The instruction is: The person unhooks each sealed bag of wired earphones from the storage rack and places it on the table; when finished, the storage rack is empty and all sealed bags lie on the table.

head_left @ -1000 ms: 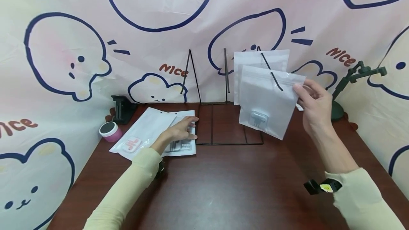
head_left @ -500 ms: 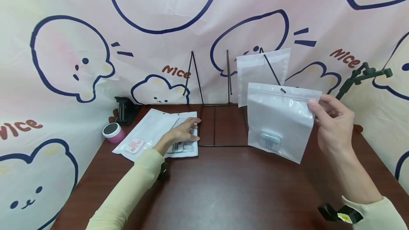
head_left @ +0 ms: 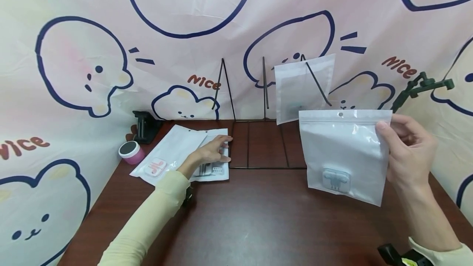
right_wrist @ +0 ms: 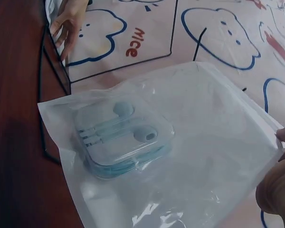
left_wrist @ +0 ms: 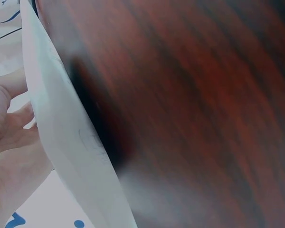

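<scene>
My right hand [head_left: 412,151] pinches the upper right edge of a white zip bag [head_left: 343,147] between thumb and fingers. Through its clear front shows a square case of wired earphones [right_wrist: 123,133]. The bag's top, with its hang hole, is just below the tip of a black wire hook [head_left: 317,81]. A second white bag [head_left: 295,81] hangs farther back on that hook. At the left, my left hand [head_left: 210,151] rests with loosely bent fingers on flat white bags [head_left: 177,147] lying on the table. The left wrist view shows a white bag edge [left_wrist: 71,133] beside the hand.
The black wire rack [head_left: 248,145] stands on the brown table, with two other hooks [head_left: 265,81] rising at its left. A pink jar [head_left: 131,153] and black stand [head_left: 145,127] are at the back left. A green jointed arm [head_left: 421,87] stands at the right.
My right hand has brought the earphone bag forward, right and down; its top has come off the hook's end. The bag behind stays hanging. My left hand stays on the flat bags.
</scene>
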Demonstrator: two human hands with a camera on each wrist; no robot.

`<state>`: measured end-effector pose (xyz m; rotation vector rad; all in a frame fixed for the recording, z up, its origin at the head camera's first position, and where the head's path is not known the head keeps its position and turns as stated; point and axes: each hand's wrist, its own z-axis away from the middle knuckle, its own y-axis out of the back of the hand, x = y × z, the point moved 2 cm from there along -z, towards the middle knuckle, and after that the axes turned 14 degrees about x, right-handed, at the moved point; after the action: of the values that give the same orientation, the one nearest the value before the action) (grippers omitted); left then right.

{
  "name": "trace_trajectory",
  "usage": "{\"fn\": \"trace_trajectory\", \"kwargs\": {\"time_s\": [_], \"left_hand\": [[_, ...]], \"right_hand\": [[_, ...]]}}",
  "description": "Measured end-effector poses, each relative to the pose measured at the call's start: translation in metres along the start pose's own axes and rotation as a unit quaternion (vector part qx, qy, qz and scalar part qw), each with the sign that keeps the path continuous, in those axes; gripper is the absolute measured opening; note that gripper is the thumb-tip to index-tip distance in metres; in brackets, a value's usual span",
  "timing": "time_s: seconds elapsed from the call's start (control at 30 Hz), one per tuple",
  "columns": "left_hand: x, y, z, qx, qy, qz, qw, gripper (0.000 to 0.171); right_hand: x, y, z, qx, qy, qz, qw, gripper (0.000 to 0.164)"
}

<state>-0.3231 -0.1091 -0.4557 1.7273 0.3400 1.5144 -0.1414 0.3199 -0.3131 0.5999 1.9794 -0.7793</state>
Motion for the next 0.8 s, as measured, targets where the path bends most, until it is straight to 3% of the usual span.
{"fn": "trace_trajectory", "kwargs": {"time_s": [0.1,0.23,0.37,0.5,0.8], "left_hand": [[0.000,0.000,0.001,0.002,0.003,0.000,1.0000,0.079],[0.001,0.001,0.003,0.006,0.000,-0.004,1.0000,0.078],[0.001,0.001,0.004,0.004,-0.003,-0.008,1.0000,0.078],[0.000,0.001,0.003,0.002,-0.006,-0.011,0.9999,0.079],[-0.003,0.002,0.001,-0.004,-0.008,0.005,0.9999,0.078]], "right_hand": [[0.009,0.006,-0.004,0.013,-0.036,-0.010,0.999,0.025],[0.026,0.018,-0.013,0.034,-0.116,-0.007,0.993,0.029],[0.046,0.031,-0.025,0.012,-0.177,-0.012,0.984,0.035],[0.065,0.039,-0.038,-0.003,-0.207,-0.022,0.978,0.037],[0.104,0.032,-0.060,0.013,-0.253,0.025,0.967,0.052]]}}
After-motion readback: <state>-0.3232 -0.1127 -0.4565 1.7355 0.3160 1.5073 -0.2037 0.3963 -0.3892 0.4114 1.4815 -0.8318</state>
